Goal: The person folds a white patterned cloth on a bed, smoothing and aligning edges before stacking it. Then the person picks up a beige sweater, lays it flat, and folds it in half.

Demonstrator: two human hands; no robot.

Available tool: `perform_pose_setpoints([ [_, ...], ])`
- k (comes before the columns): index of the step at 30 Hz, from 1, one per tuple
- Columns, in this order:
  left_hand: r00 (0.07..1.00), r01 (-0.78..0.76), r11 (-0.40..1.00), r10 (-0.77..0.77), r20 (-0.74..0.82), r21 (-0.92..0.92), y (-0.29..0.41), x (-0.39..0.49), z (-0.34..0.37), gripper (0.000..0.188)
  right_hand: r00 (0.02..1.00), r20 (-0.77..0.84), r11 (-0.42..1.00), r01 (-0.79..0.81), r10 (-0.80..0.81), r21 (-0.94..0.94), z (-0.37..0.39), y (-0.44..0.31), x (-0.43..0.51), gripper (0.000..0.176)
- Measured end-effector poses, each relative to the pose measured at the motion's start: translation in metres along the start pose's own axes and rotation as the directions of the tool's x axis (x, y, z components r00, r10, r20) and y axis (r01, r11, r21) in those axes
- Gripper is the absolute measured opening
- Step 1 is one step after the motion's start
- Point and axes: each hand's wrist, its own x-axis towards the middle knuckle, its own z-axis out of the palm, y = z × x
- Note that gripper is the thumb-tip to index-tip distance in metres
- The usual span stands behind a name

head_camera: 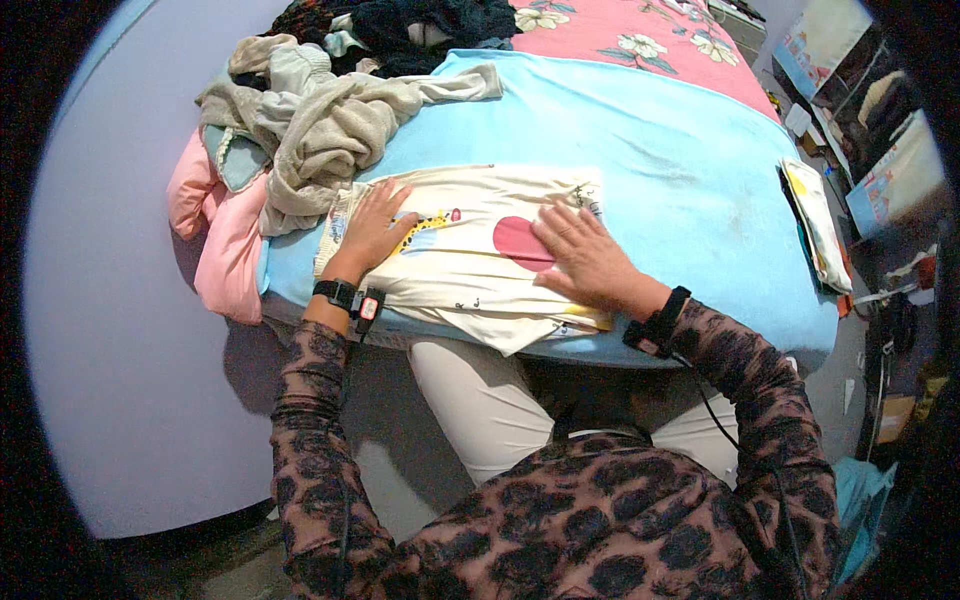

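A cream garment with an elastic waistband, a giraffe print and a red circle (480, 277) lies spread on a light blue sheet (675, 165) at the near edge of a bed. My left hand (375, 225) rests flat near the waistband end, fingers apart, beside the giraffe. On the right, my right hand (585, 251) lies flat over the edge of the red circle, its fingers extended. Neither hand grips the cloth. A corner of the garment hangs towards my knees.
Beige knitted clothing (337, 127) is heaped at the left, beside a pink padded item (232, 262). Dark clothes (427, 34) lie at the back. A folded stack of cloth (817, 225) sits at the right bed edge. Pink floral bedding (600, 30) covers the far part.
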Motion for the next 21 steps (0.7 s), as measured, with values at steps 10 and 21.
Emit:
perform_pose_setpoints([
  [10,0.882,0.341,0.935,-0.285,-0.375,0.092,-0.013,-0.078,-0.011,0.06,0.814,0.146,0.427,-0.437,0.562,0.792,-0.052,0.038,-0.078,0.061],
  [21,0.677,0.533,0.56,-0.732,-0.076,-0.634,-0.009,-0.104,-0.034,0.096,0.903,0.222,-0.015,-0.233,0.369,0.972,-0.014,-0.023,-0.043,0.047],
])
